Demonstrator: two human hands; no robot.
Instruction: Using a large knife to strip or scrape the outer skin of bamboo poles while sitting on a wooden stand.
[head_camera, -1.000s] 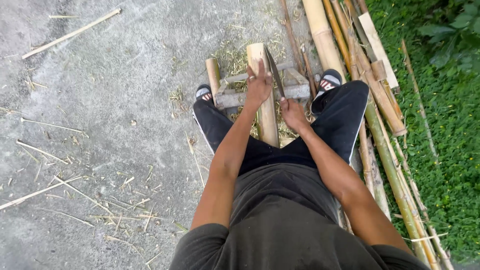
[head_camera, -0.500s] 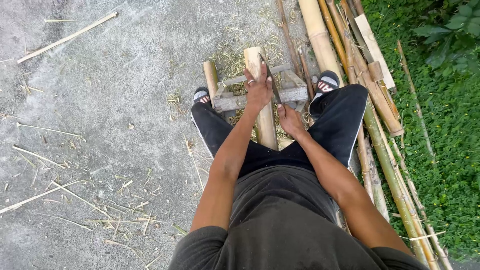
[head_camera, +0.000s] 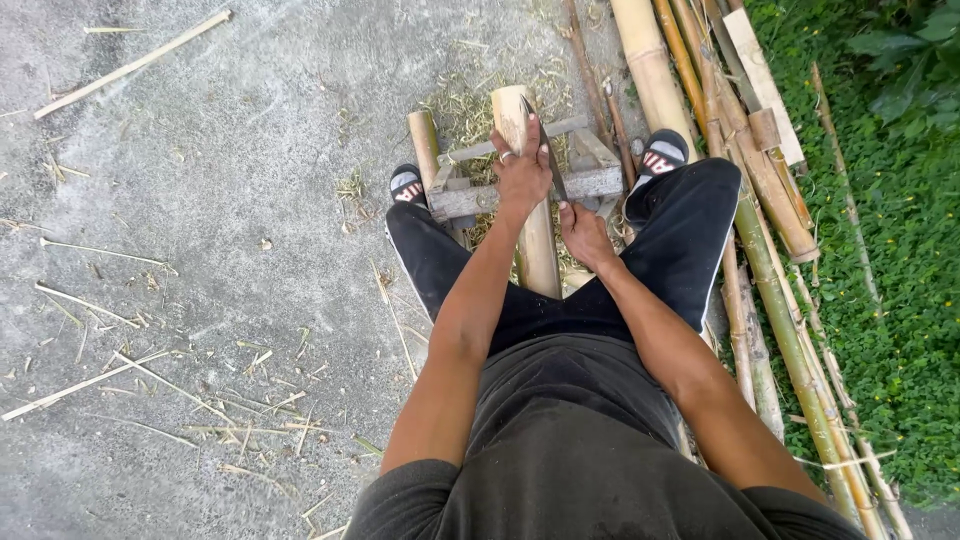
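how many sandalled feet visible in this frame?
2. One sandal left of the wooden frame, beside a short bamboo piece; the other sandal right of the frame, by the bamboo poles.

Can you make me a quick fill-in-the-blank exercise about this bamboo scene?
1. The left hand grips the thick ____ pole.
2. The right hand holds a ____ against the pole.
3. The pole rests on a wooden ____ between the feet.
4. Green ____ grow at the right edge.

Missing: bamboo; knife; frame; plants
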